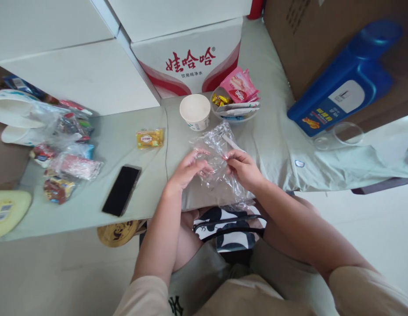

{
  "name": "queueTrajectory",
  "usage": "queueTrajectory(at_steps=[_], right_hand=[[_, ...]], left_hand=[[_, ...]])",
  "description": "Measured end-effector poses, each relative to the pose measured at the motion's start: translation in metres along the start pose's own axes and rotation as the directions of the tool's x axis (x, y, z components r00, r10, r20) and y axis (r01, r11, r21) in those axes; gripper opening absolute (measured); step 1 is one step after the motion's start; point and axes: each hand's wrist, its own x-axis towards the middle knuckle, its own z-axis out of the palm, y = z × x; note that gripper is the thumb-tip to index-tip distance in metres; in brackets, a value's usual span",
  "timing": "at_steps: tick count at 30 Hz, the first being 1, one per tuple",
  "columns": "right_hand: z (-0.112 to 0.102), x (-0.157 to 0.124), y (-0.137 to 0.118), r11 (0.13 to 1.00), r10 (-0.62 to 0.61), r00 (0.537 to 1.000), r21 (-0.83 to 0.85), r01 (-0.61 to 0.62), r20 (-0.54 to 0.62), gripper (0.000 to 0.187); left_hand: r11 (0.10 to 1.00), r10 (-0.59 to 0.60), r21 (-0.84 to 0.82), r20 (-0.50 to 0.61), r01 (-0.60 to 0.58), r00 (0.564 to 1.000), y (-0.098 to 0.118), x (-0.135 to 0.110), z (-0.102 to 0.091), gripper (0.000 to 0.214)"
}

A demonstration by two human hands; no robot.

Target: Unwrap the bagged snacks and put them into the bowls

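My left hand (188, 170) and my right hand (243, 167) both pinch a crumpled clear plastic bag (217, 147) just above the table edge, fingers closed on the film. The bag spreads between the hands and trails down toward my lap. A white paper cup (195, 111) stands just beyond the bag. A bowl (237, 115) holding a pink snack packet (239, 86) and small wrapped sweets sits to its right. A yellow snack packet (150, 138) lies to the left of the cup.
A black phone (121, 190) lies at front left. Bagged snacks (70, 151) and white paper bowls (12, 109) crowd the far left. White cartons (187, 57) stand behind. A blue jug (348, 81) and a clear cup (348, 133) are at right.
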Motion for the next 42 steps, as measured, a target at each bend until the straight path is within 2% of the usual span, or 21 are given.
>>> queueTrajectory(at_steps=[3,7,10,14,24,29,33,36,39,42], right_hand=[[0.001,-0.002,-0.005,1.0,0.009,1.0,0.026,-0.009,-0.011,0.021],[0.003,-0.006,-0.012,0.997,0.029,0.999,0.073,-0.028,-0.019,0.024],[0.004,-0.006,-0.014,0.993,0.034,0.999,0.116,-0.032,-0.015,0.026],[0.004,-0.005,-0.012,0.988,0.021,1.0,0.15,-0.019,-0.012,0.024],[0.002,-0.003,-0.004,0.995,-0.014,1.0,0.102,0.013,0.008,0.018],[0.002,-0.002,-0.003,0.994,-0.021,1.0,0.104,0.02,0.014,0.016],[0.001,-0.002,-0.004,0.994,-0.003,1.0,0.111,0.001,0.016,0.014],[-0.001,-0.001,-0.005,0.987,0.021,0.999,0.157,-0.026,0.036,0.012],[-0.002,0.0,-0.007,0.979,0.043,0.999,0.199,-0.048,0.026,0.024],[-0.005,0.001,-0.008,0.986,0.057,0.998,0.153,-0.059,0.02,0.048]], left_hand=[[1.0,-0.005,-0.008,-0.011,0.005,1.0,-0.001,0.001,0.002,0.055],[0.985,0.109,-0.119,-0.124,-0.124,0.986,0.0,0.004,0.006,0.04],[0.969,0.15,-0.171,-0.171,-0.179,0.974,0.002,0.004,0.006,0.035],[0.968,0.134,-0.181,-0.208,-0.173,0.969,0.004,0.004,0.006,0.029],[0.966,0.102,-0.208,-0.251,-0.156,0.963,0.009,0.002,0.008,0.019],[0.962,0.064,-0.241,-0.248,-0.126,0.967,0.011,0.002,0.006,0.024],[0.954,0.017,-0.285,-0.272,-0.097,0.962,0.014,0.004,0.004,0.049],[0.96,0.07,-0.238,-0.305,-0.147,0.95,0.012,0.005,0.003,0.046],[0.966,0.142,-0.164,-0.305,-0.199,0.942,0.008,0.006,0.002,0.034],[0.969,0.121,-0.165,-0.325,-0.182,0.938,0.006,0.008,0.002,0.035]])
